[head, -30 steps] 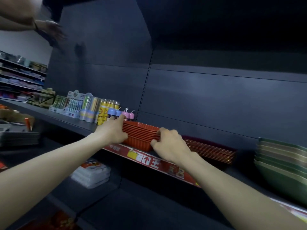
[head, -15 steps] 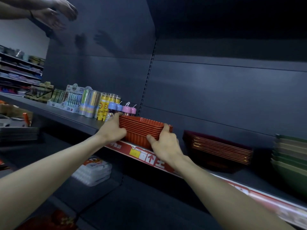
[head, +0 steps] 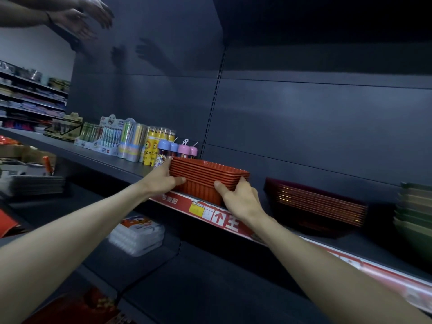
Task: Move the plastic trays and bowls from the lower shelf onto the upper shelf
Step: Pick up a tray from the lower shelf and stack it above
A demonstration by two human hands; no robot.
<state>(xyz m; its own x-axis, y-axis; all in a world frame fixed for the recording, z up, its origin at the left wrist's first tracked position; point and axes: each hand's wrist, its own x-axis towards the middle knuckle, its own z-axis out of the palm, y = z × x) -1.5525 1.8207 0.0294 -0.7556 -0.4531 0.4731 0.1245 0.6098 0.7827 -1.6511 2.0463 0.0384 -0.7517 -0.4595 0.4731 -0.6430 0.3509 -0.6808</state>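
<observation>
A stack of orange ribbed plastic trays [head: 205, 177] rests on the front edge of the upper shelf [head: 112, 160], just above its red price strip. My left hand [head: 163, 180] grips the stack's left end and my right hand [head: 240, 198] grips its right front corner. To the right on the same shelf sits a stack of dark red trays [head: 318, 204], and at the far right a stack of green bowls [head: 413, 211], partly cut off by the frame.
Colourful stationery tubes and small capped bottles [head: 149, 146] stand just left of the orange trays. White clear plastic boxes [head: 138, 232] lie on the lower shelf. Another person's hands [head: 79, 17] reach in at the top left.
The view has shifted left and closer, and the tray stack looks slightly further onto the shelf. Both my hands keep their hold. The other person's hands moved right.
</observation>
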